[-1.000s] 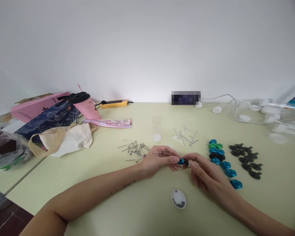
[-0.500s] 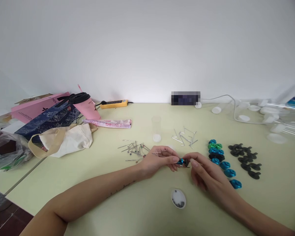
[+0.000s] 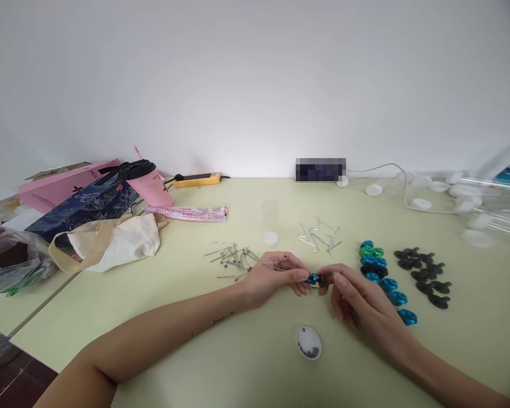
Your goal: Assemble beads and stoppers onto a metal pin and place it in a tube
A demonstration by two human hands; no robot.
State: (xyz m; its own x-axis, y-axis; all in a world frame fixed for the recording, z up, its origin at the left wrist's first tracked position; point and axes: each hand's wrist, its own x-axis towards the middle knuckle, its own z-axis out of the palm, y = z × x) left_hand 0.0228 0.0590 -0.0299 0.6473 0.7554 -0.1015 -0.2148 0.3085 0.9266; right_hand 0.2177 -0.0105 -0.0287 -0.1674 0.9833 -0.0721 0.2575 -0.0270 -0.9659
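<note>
A small blue and black part is pinched between the thumb and fingers of my left hand, with a thin metal wire also passing by those fingers. My right hand touches the black end of the part with its index finger; the thumb is lifted off and apart. Below the hands lies a white dish with small dark pieces in it. Beside my right hand runs a column of blue pieces, with green and black ones among them. Black wing-shaped pieces lie further right.
Metal pins lie behind my left hand, silver rods behind both hands. A clear tube stands near them. Bags, a pink cup and a power strip are at left, clear tubes at right.
My right thumb has lifted away from the part and its index finger has shifted slightly left against the black end. My left hand has hardly moved.
</note>
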